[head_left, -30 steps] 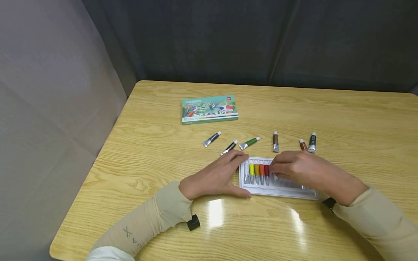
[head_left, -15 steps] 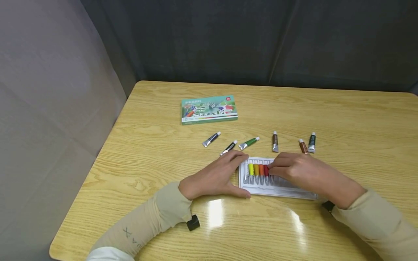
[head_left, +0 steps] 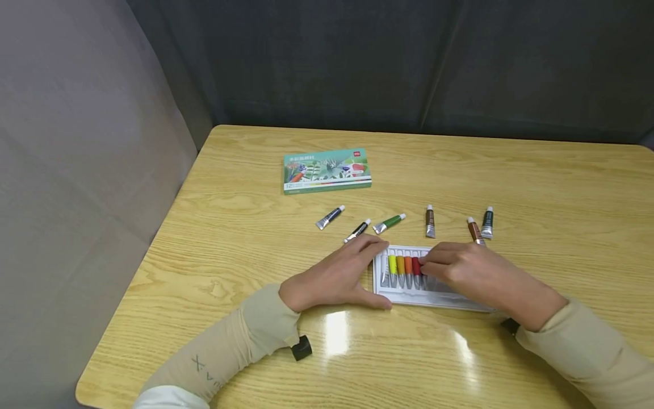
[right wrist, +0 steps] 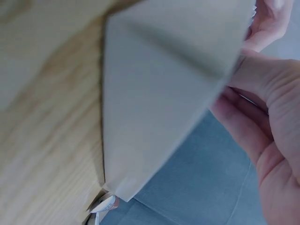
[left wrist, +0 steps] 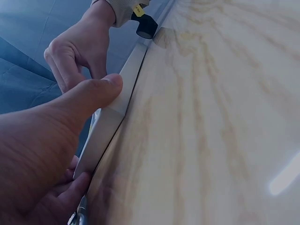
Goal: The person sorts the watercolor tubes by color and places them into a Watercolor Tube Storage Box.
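A white plastic tray lies on the table with a row of paint tubes at its left end. White, yellow, ochre, orange and red tubes show there. My left hand grips the tray's left end, thumb at the front edge and fingers at the back. In the left wrist view the thumb presses on the tray's side wall. My right hand is over the tray, its fingertips pinching a paint tube just right of the red one. That tube is mostly hidden by the fingers.
Behind the tray lie loose paint tubes: dark blue, black, green, brown, reddish brown and dark green. A green illustrated paint box lies farther back. Dark curtain hangs behind the table.
My right hand has shifted slightly left and down into the tray, bringing the pinched tube next to the red one. More of the reddish-brown tube shows. The left hand has stayed on the tray.
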Demonstrator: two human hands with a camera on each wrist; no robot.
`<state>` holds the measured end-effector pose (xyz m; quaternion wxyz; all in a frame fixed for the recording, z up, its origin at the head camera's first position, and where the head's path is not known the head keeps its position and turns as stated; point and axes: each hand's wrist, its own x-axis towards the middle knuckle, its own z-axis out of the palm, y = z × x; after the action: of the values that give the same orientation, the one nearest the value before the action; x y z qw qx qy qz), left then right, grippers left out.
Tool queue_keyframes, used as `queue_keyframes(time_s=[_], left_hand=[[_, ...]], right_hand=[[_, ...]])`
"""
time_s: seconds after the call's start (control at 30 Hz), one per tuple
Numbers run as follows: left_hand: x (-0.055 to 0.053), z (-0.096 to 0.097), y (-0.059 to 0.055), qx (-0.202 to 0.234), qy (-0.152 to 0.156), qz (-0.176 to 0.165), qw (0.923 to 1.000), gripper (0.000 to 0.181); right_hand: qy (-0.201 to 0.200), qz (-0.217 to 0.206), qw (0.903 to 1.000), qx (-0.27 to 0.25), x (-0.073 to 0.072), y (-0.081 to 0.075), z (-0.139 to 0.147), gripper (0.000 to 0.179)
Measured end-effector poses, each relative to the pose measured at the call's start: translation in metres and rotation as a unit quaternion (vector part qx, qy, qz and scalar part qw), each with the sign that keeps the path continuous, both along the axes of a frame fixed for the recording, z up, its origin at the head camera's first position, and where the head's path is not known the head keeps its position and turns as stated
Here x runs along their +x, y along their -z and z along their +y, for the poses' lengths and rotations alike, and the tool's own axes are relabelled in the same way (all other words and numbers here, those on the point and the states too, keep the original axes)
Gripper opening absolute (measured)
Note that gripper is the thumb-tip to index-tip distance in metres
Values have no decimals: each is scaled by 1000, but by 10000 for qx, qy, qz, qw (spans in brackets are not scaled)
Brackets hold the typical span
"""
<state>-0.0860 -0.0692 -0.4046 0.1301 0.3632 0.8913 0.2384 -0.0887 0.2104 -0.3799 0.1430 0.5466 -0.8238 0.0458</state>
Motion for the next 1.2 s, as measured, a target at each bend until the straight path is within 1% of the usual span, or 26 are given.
queue_keyframes(time_s=[0.13, 0.27, 0.5, 0.63, 0.93, 1.2], left_hand=[[0, 0, -1, -4, -4, -13, 10000, 111], [0, 0, -1, -4, -4, -43, 10000, 112], [0, -1, 0, -1, -57, -137, 9999, 111], [0, -1, 0, 32, -62, -156, 9999, 111], [-1, 0, 1, 42, -12, -52, 10000, 111], [-1, 0, 0, 30, -13, -66, 10000, 111]], right_hand=[[59, 17, 9999, 104, 2, -1, 0, 32], [137, -57, 9997, 184, 3, -1, 0, 32], [300, -356, 9988, 166, 3, -3, -1, 29], [341, -435, 9982, 237, 2, -6, -1, 30], [148, -339, 9987, 352, -3, -9, -3, 34], [70, -582, 9972, 469, -8, -15, -9, 34]])
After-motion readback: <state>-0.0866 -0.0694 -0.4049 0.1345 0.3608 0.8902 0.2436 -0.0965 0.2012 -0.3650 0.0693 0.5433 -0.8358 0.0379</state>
